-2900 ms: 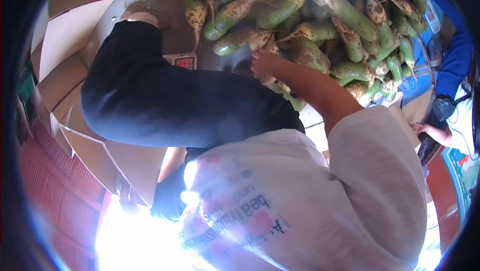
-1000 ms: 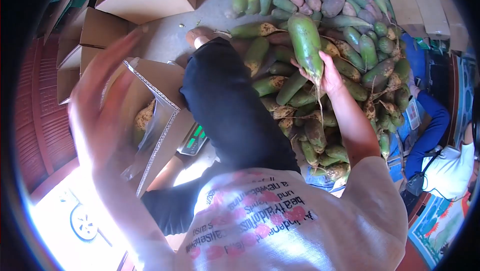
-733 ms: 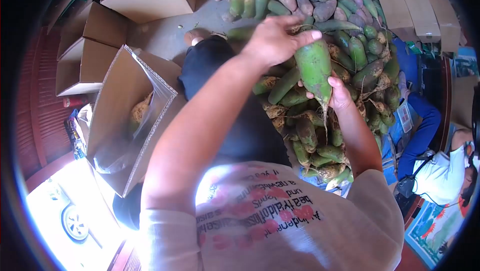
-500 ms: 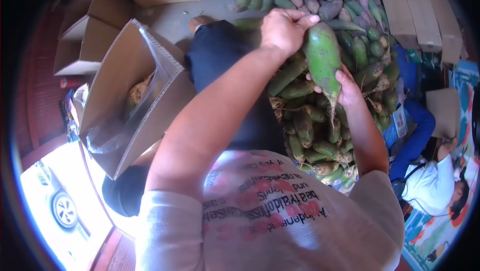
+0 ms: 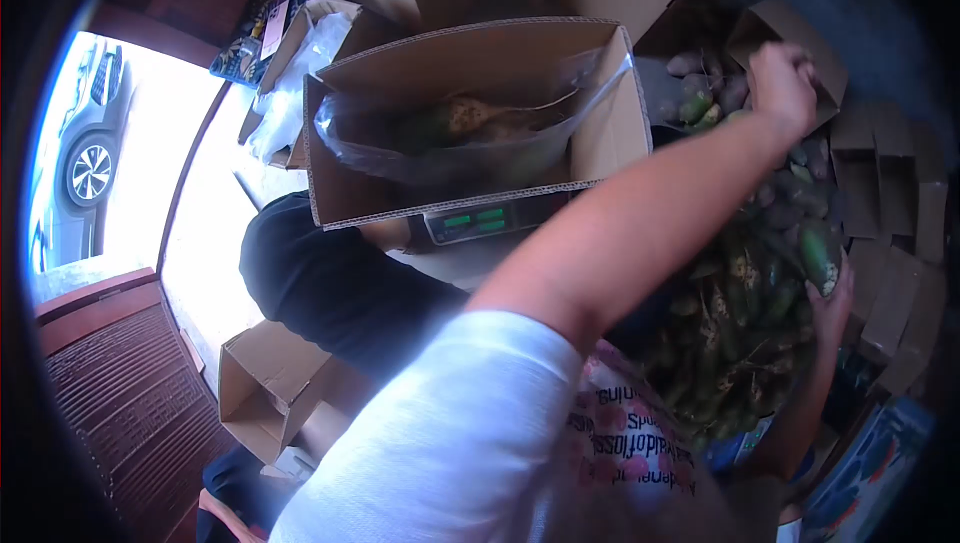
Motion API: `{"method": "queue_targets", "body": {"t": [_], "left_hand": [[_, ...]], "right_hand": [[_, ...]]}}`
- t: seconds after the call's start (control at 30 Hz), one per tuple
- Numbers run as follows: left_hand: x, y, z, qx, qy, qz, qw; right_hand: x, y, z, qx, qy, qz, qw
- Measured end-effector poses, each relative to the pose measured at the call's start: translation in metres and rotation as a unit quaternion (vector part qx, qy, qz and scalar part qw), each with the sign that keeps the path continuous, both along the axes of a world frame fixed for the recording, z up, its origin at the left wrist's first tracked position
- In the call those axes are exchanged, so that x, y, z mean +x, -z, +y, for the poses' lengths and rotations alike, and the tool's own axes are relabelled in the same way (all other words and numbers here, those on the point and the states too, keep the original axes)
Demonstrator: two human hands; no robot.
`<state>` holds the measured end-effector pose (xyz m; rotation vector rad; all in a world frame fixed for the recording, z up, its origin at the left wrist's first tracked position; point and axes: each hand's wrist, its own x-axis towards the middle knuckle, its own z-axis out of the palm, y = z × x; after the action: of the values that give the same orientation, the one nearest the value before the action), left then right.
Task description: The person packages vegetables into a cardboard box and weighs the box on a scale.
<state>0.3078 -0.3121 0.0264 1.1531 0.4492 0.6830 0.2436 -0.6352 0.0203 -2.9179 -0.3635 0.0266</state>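
My right hand (image 5: 832,295) is closed around a green radish (image 5: 819,255), held over the right side of the radish pile. The radish's pale end points down towards my palm. My left hand (image 5: 783,90) is raised at the upper right, fingers curled in; whether anything sits inside them is hidden. Below that hand lie more radishes (image 5: 697,103), dirt-covered and partly dim. Left of my forearm stands an open cardboard box (image 5: 318,148) lined with clear plastic (image 5: 400,165), with a radish (image 5: 470,115) inside.
A scale with a green lit display (image 5: 477,224) is under the lined box. Other cardboard boxes (image 5: 880,158) stand at the right, and one (image 5: 265,383) at the lower left. Another person's arm (image 5: 228,515) shows at the bottom left. A car (image 5: 90,168) is outside.
My view has swung left towards the lined box. The hands have come apart: my left hand has left the radish's top, while my right hand still holds a green radish, now turned.
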Motion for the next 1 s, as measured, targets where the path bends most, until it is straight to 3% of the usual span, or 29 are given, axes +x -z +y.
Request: {"method": "queue_targets", "body": {"t": [0.03, 0.07, 0.1, 0.17, 0.23, 0.27, 0.3, 0.33, 0.4, 0.47, 0.57, 0.7, 0.87, 0.97, 1.0], "left_hand": [[-0.003, 0.000, 0.039, 0.134, 0.070, 0.023, 0.988], [-0.005, -0.001, 0.069, 0.374, 0.079, 0.137, 0.914], [-0.017, -0.002, 0.100, 0.483, 0.083, 0.169, 0.855], [-0.054, -0.010, 0.165, 0.563, 0.051, 0.171, 0.807], [-0.102, -0.004, 0.211, 0.627, 0.040, 0.176, 0.757], [-0.141, -0.022, 0.222, 0.556, 0.149, 0.256, 0.776], [-0.162, 0.005, 0.235, 0.605, 0.171, 0.238, 0.740], [-0.189, 0.008, 0.233, 0.573, 0.249, 0.327, 0.709], [-0.230, 0.048, 0.236, 0.597, 0.312, 0.366, 0.642], [-0.248, 0.067, 0.244, 0.624, 0.401, 0.416, 0.526], [-0.260, 0.078, 0.253, 0.595, 0.467, 0.380, 0.533], [-0.263, 0.067, 0.247, 0.603, 0.501, 0.343, 0.517], [-0.269, 0.064, 0.246, 0.595, 0.491, 0.331, 0.544], [-0.268, 0.064, 0.246, 0.579, 0.511, 0.336, 0.539], [-0.268, 0.063, 0.246, 0.575, 0.520, 0.334, 0.535]], "right_hand": [[0.007, -0.014, 0.010, -0.203, -0.021, -0.055, 0.977], [0.019, -0.020, 0.011, -0.125, 0.008, -0.033, 0.992], [0.031, -0.025, 0.008, -0.073, -0.017, -0.057, 0.996], [0.041, -0.049, 0.038, -0.002, -0.098, -0.108, 0.989], [0.047, -0.085, 0.093, 0.052, -0.153, -0.085, 0.983], [0.044, -0.100, 0.128, 0.100, -0.167, -0.058, 0.979], [0.042, -0.111, 0.160, 0.131, -0.194, -0.058, 0.970], [0.040, -0.121, 0.194, 0.122, -0.237, -0.052, 0.962], [0.026, -0.136, 0.268, 0.095, -0.307, -0.030, 0.946], [0.012, -0.135, 0.336, 0.056, -0.398, 0.013, 0.915], [0.000, -0.104, 0.418, -0.015, -0.584, 0.025, 0.811], [-0.025, -0.039, 0.475, -0.156, -0.671, -0.013, 0.725], [-0.040, 0.050, 0.486, -0.295, -0.695, -0.071, 0.652], [-0.048, 0.085, 0.485, -0.369, -0.671, -0.035, 0.643], [-0.052, 0.093, 0.485, -0.409, -0.655, -0.085, 0.629]]}}
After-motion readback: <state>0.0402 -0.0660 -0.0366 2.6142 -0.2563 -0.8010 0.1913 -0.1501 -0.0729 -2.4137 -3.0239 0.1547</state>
